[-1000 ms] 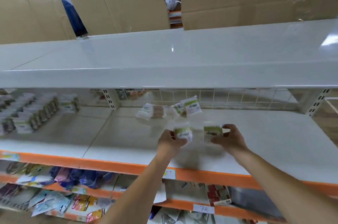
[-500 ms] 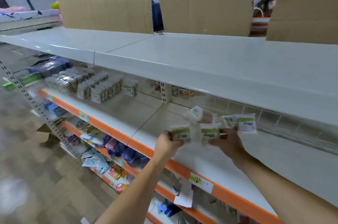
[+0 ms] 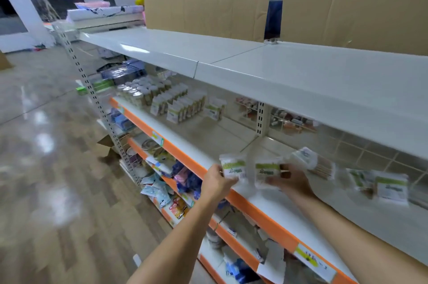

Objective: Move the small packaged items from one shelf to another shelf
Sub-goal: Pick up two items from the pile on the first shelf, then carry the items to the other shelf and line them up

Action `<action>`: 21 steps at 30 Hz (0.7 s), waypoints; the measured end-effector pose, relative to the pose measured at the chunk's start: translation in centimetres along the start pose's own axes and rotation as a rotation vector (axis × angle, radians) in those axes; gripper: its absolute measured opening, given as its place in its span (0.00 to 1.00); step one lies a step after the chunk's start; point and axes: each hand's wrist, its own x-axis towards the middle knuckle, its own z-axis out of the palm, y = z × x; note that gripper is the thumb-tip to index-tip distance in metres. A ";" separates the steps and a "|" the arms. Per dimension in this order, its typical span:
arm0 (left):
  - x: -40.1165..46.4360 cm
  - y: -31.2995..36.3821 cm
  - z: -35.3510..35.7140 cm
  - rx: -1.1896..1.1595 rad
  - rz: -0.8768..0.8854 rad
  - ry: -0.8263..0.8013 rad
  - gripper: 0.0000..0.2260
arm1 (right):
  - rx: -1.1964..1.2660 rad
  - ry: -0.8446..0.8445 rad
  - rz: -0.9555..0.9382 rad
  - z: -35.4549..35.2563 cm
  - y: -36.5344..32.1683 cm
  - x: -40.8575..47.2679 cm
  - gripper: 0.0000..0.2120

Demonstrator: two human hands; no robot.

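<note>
Above the orange-edged shelf [image 3: 261, 212], each hand grips one small green-labelled packet, left hand [image 3: 216, 182] on the left packet [image 3: 233, 168], right hand [image 3: 292, 180] on the right packet [image 3: 267, 172]; both look light, crinkly and slippery, best pinched by their edges.

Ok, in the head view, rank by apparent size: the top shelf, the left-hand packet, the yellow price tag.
1. Top shelf, largest by far.
2 and 3. Left-hand packet and yellow price tag look alike; the tag sits nearer the camera, so unranked.
</note>
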 end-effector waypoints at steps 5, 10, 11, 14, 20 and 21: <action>3.5 -1.4 -4.1 0.060 0.014 0.009 0.14 | 0.010 0.015 0.004 4.8 -1.3 2.3 0.21; 6.3 -2.7 -8.3 0.124 0.036 0.005 0.14 | 0.033 0.056 0.017 8.9 -2.8 3.9 0.20; 6.7 -2.9 -9.0 0.138 0.045 0.005 0.14 | 0.046 0.071 0.018 9.7 -3.1 4.1 0.19; 8.1 -3.6 -10.9 0.164 0.065 0.005 0.14 | 0.062 0.097 0.031 11.7 -3.7 4.7 0.18; 11.7 -4.4 -12.6 0.157 0.079 -0.029 0.13 | 0.107 0.093 0.045 14.8 -4.6 7.0 0.19; 12.4 -4.5 -12.7 0.151 0.086 -0.036 0.13 | 0.112 0.093 0.039 15.2 -4.8 7.5 0.19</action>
